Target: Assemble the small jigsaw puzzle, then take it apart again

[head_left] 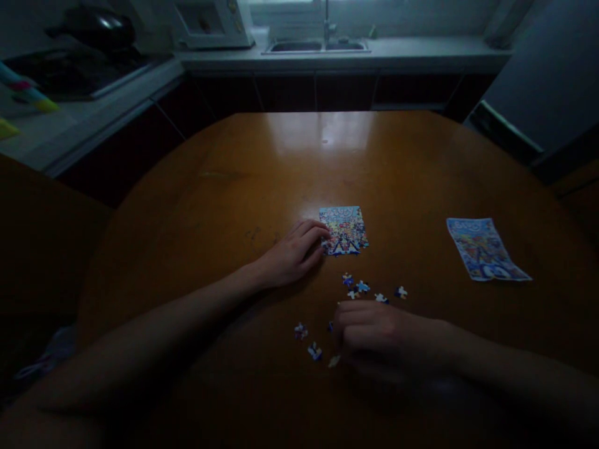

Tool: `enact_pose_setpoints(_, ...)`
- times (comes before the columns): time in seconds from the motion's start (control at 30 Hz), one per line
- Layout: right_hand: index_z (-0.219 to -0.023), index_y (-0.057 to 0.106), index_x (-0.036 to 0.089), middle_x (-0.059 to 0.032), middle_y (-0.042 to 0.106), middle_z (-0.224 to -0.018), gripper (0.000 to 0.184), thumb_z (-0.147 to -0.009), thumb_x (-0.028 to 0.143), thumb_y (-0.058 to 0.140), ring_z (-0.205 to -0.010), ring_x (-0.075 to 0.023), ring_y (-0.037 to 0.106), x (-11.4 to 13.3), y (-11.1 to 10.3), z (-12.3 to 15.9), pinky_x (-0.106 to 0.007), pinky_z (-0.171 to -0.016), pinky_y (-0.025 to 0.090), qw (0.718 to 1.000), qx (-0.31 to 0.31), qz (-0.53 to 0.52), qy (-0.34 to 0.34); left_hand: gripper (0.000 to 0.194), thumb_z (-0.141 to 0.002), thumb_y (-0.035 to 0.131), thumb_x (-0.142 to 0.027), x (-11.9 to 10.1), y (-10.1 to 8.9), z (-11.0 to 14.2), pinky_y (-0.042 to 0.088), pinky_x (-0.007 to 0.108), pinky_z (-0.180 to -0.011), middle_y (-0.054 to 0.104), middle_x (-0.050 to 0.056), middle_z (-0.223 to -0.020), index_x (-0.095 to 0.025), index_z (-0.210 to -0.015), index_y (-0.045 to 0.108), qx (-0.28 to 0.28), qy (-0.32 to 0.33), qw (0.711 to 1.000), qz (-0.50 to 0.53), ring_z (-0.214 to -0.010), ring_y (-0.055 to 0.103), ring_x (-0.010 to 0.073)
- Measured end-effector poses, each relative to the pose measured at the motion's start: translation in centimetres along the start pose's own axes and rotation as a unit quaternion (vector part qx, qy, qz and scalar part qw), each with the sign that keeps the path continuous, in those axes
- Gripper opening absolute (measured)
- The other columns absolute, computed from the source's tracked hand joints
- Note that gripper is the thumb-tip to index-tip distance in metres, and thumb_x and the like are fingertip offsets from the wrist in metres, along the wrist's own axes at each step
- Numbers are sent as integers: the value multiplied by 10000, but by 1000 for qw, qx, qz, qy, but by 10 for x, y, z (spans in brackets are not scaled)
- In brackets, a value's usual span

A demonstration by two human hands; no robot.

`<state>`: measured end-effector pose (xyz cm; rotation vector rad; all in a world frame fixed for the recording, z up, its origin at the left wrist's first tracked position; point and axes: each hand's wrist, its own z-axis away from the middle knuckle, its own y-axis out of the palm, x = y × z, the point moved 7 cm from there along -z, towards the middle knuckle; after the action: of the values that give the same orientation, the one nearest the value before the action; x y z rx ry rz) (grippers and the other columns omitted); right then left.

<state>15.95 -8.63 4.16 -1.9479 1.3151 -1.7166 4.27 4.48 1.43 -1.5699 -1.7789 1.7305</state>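
A partly assembled jigsaw puzzle (345,227) lies near the middle of the wooden table, its lower edge uneven. My left hand (296,252) rests at its left side, fingers loosely bent and fingertips touching that edge. Closer to me, my right hand (374,330) is low over the loose pieces with its fingers curled together; whatever is between the fingertips is hidden. Several loose pieces lie around it, among them a blue one (347,279), a light-blue one (362,286), a white-and-dark one (401,292), a speckled one (300,331) and a yellowish one (334,361).
A creased picture sheet (484,249), similar in design to the puzzle, lies on the right of the table (224,206). Beyond the far edge run a counter with a sink (322,47) and a microwave (213,24). A dark pan (96,28) is on the stove at left.
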Motion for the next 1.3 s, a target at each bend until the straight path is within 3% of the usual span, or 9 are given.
enact_pose_setpoints(0.1,-905,576,209,-45,677,-882,96,-947,129,545,-811,-146,627,-17,-36,12,-295,-724,537,982,-167,-61,56,250,-995,481,-181,-1,-1,0,451,462,-1094,571,108,-1278,-202,-1234,551,-2,1,1000,0,-1233,523,244)
enact_pose_setpoints(0.17,-936,618,225,-29,688,-851,36,-930,189,618,-763,-154,650,-42,-63,28,-303,-691,554,941,-300,-51,150,254,-996,481,-181,-2,-1,0,455,455,-1085,572,105,-1272,-202,-1242,540,1,2,1000,2,-1227,523,242)
enact_pose_setpoints(0.23,-953,653,234,-20,699,-825,50,-908,248,669,-725,-161,670,-67,-84,47,-310,-674,571,879,-410,-47,238,265,-998,482,-183,-1,-1,0,456,450,-1078,573,103,-1267,-199,-1258,528,6,2,1000,3,-1220,522,241)
enact_pose_setpoints(0.3,-942,666,228,-11,697,-771,83,-883,273,703,-664,-160,672,-88,-96,58,-304,-624,572,840,-464,-66,274,274,-999,485,-185,0,-2,0,455,447,-1074,572,104,-1268,-193,-1271,522,6,2,1000,1,-1214,519,240)
enact_pose_setpoints(0.37,-923,678,221,-7,702,-746,94,-868,288,717,-630,-157,675,-104,-100,63,-304,-607,574,823,-484,-83,285,281,-1000,490,-188,0,-2,1,454,444,-1071,570,106,-1271,-189,-1279,518,4,3,1000,0,-1210,518,240)
enact_pose_setpoints(0.57,-920,741,209,-25,745,-776,106,-852,287,719,-678,-174,702,-122,-96,65,-321,-649,582,829,-466,-84,297,293,-1010,488,-179,1,0,2,443,444,-1081,546,105,-1310,-214,-1291,563,14,12,1000,-7,-1247,500,241)
enact_pose_setpoints(0.8,-987,775,183,-74,768,-937,172,-889,222,639,-814,-203,690,-114,-93,59,-349,-719,544,868,-376,59,321,284,-1000,513,-174,2,1,2,446,437,-1072,550,95,-1304,-216,-1268,598,13,15,1000,-14,-1233,508,239)
enact_pose_setpoints(1.07,-968,763,183,-56,767,-917,165,-870,160,633,-797,-178,684,-106,-81,46,-315,-727,522,907,-292,63,297,282,-1003,516,-181,-2,1,2,449,445,-1065,576,91,-1290,-232,-1263,609,25,30,999,-26,-1236,503,243)
enact_pose_setpoints(1.3,-950,756,197,-48,762,-904,176,-865,134,616,-789,-175,678,-108,-79,42,-315,-733,517,912,-274,75,294,288,-1006,532,-207,-3,4,2,446,465,-1085,563,93,-1315,-245,-1282,601,36,42,998,-44,-1259,482,248)
